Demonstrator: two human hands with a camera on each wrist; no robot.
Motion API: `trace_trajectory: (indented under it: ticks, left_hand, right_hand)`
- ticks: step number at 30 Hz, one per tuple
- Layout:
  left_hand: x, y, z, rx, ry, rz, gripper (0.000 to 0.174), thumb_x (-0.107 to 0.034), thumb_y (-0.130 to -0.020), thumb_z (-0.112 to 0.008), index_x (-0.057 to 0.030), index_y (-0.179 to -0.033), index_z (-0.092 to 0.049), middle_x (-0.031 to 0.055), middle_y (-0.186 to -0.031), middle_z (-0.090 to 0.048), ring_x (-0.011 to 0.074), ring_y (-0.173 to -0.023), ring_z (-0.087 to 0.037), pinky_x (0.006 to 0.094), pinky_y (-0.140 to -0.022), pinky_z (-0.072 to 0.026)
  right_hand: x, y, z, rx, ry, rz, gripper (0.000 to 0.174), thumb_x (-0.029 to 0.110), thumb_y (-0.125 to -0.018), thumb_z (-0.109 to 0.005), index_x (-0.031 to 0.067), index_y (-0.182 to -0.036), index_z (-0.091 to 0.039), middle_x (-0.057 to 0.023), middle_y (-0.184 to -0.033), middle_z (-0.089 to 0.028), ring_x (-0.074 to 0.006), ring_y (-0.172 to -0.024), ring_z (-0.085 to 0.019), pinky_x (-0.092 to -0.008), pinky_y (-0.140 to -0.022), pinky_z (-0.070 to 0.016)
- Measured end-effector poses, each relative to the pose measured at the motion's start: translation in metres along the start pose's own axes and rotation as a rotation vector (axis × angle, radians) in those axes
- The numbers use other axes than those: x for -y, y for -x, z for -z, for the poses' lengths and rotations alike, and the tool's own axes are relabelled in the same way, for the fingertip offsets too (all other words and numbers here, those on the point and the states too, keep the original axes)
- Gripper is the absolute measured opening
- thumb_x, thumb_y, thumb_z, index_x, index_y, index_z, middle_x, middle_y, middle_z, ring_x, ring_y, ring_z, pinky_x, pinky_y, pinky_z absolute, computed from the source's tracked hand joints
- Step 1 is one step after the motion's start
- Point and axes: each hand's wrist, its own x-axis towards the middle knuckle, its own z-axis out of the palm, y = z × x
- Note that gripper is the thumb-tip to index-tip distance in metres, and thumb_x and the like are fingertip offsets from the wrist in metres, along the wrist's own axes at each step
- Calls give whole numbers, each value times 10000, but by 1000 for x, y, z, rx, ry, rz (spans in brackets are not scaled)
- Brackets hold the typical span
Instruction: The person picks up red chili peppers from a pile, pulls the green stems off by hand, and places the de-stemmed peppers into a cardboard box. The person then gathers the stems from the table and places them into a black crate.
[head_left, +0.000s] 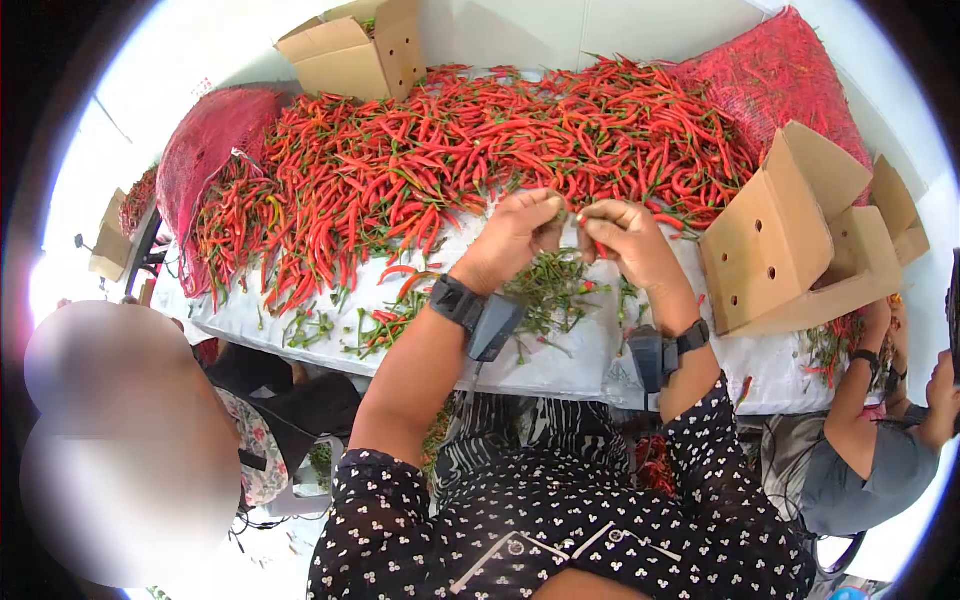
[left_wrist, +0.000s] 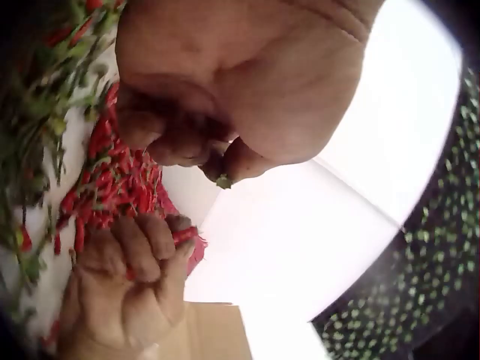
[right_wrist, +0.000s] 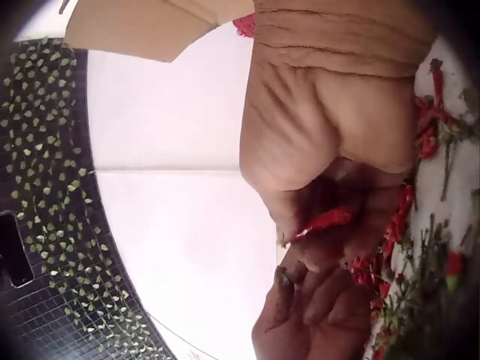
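Both hands are raised over the near side of the table, fingertips close together. The right hand (head_left: 630,240) has its fingers curled round a red chili (right_wrist: 327,222), held against the palm and thumb; the chili's end also shows between thumb and fingers in the left wrist view. The left hand (head_left: 512,238) pinches a small green stem piece (left_wrist: 224,181) between thumb and finger. Below the hands lies a heap of green stems (head_left: 550,290). Behind them spreads a large pile of red chilies (head_left: 470,140).
Cardboard boxes stand at the right (head_left: 760,240) and at the back (head_left: 345,60). Red mesh sacks lie at the left (head_left: 215,150) and back right (head_left: 785,85). Other people sit on both sides. Loose chilies and stems lie along the white table's front edge.
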Motion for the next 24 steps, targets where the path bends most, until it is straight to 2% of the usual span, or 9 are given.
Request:
trace_trajectory:
  ticks: [5,7,8,11,13,15,16,19,24]
  left_hand:
    - [-5,-4,13,-188,-652,-43,170,-185,-847,-546,-69,-724,-549,-4,-650,-485,93,-561,-452,242,-529,-363]
    - [-3,0,6,-1,-1135,-363,136,-185,-784,-598,-51,-759,-592,58,-665,-520,168,-614,-510,296,-575,-416]
    - [-2,4,4,59,-1200,-324,166,-191,-726,-618,-60,-828,-621,120,-748,-566,260,-701,-555,361,-632,-447]
    - [-3,23,-2,379,-1492,-374,180,-167,-733,-621,-36,-857,-611,112,-789,-567,267,-757,-567,362,-731,-457]
    - [-20,43,-3,415,-1570,-341,158,-166,-722,-611,-48,-826,-624,127,-744,-563,305,-748,-560,380,-718,-458]
    - [-44,59,-4,599,-1762,178,152,-206,-727,-602,-63,-765,-637,112,-686,-584,293,-701,-575,376,-665,-463]
    - [-57,61,-8,597,-1772,180,152,-206,-727,-602,-63,-765,-637,112,-686,-584,293,-701,-575,376,-665,-463]
    - [-75,57,-14,459,-1699,213,180,-241,-726,-592,-68,-729,-643,110,-656,-601,294,-656,-589,380,-616,-466]
    - [-52,-29,-4,-61,-1784,-195,213,-267,-709,-586,-58,-691,-624,145,-686,-606,323,-677,-599,432,-613,-466]
  right_hand:
    - [-13,-4,25,-244,-365,-49,161,138,-879,-524,4,-958,-567,-24,-698,-552,-110,-538,-490,-246,-489,-389]
    - [-20,-5,31,-287,-390,-89,168,134,-878,-528,9,-985,-560,-25,-724,-559,-102,-548,-494,-242,-480,-380]
    - [-24,-5,34,-287,-401,-98,183,134,-876,-531,20,-1018,-551,-25,-732,-561,-96,-549,-492,-243,-474,-373]
    - [-25,-5,34,-311,-467,-111,183,133,-877,-528,32,-1027,-550,-28,-729,-561,-100,-547,-491,-239,-474,-368]
    - [-26,-6,35,-331,-473,-115,164,133,-878,-522,44,-1012,-554,-37,-725,-561,-105,-540,-483,-239,-468,-355]
    - [-27,-7,37,-314,-569,-100,114,121,-876,-505,50,-953,-551,-47,-722,-562,-115,-534,-473,-242,-457,-335]
    - [-25,-7,33,-395,-593,-118,69,112,-866,-495,59,-896,-530,-55,-720,-558,-119,-533,-463,-248,-446,-319]
    - [-30,-10,32,-408,-663,-125,43,110,-857,-492,68,-856,-502,-51,-706,-545,-120,-535,-455,-246,-439,-312]
    - [-34,-7,31,-411,-596,-161,56,133,-863,-502,80,-881,-497,-24,-676,-496,-101,-536,-433,-223,-434,-303]
